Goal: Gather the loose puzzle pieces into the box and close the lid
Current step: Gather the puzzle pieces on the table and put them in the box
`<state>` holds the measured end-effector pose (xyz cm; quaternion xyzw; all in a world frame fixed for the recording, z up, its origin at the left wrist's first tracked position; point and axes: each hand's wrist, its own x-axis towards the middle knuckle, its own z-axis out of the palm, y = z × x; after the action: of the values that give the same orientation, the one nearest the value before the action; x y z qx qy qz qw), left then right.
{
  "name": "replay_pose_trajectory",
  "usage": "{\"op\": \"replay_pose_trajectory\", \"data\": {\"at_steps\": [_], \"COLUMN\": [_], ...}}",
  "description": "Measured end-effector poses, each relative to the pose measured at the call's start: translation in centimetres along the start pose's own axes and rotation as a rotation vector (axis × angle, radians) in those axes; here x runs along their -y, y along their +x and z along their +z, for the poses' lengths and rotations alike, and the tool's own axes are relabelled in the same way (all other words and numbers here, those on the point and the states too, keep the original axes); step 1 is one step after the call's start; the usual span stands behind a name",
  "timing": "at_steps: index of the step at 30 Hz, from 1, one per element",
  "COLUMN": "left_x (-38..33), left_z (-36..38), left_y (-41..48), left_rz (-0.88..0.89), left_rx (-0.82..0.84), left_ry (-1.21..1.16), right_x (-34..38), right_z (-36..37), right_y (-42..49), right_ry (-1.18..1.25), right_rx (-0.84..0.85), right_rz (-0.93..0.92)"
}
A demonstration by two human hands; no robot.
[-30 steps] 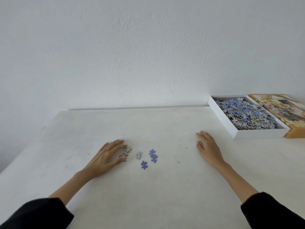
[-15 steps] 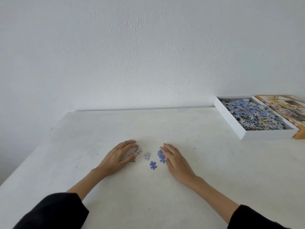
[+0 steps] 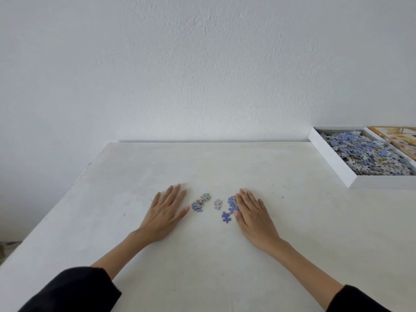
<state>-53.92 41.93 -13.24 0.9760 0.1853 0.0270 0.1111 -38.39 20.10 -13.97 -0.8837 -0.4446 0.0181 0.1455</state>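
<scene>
Right hand (image 3: 254,217) reached pieces (image 3: 218,204), lid (image 3: 403,140) beyond box (image 3: 382,182)

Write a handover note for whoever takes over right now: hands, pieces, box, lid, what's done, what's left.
Hands: left hand open, flat on the table, just left of the loose pieces. The right hand is open and flat, with its fingertips against the blue ones on the right.
Things: a handful of loose pieces lie between the hands. The box is at far right, open and holding a heap of pieces. The lid lies beside it, further right, picture side up.
Done: most pieces are in the box.
Left: sweep the loose pieces together, put them in the box, close the lid.
</scene>
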Motion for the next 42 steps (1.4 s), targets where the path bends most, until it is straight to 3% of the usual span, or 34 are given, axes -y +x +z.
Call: {"op": "replay_pose_trajectory", "data": {"at_steps": [6, 11, 14, 20, 29, 42], "left_x": [-2.7, -4.1, -3.1, 1.0, 0.5, 0.9], "left_z": [0.4, -0.4, -1.5, -2.5, -1.9, -2.0], "left_y": [1.9, 1.5, 1.1, 0.0, 0.4, 0.0], "left_rz": [0.091, 0.294, 0.243, 0.189, 0.188, 0.235], "left_rx": [0.027, 0.05, 0.015, 0.036, -0.084, -0.171], "left_ry": [0.011, -0.237, -0.358, -0.34, -0.362, -0.356], "right_x": [2.5, 2.6, 2.2, 1.8, 2.9, 1.2], "right_z": [0.7, -0.3, -1.6, -2.5, -2.4, -2.7], "right_y": [0.6, 1.1, 1.9, 2.9, 3.1, 2.9], "right_ry": [-0.011, 0.183, 0.284, 0.208, 0.316, 0.405], "right_rx": [0.02, -0.081, -0.088, 0.111, -0.035, -0.054], "right_rz": [-0.039, -0.098, -0.084, -0.065, -0.068, -0.063]}}
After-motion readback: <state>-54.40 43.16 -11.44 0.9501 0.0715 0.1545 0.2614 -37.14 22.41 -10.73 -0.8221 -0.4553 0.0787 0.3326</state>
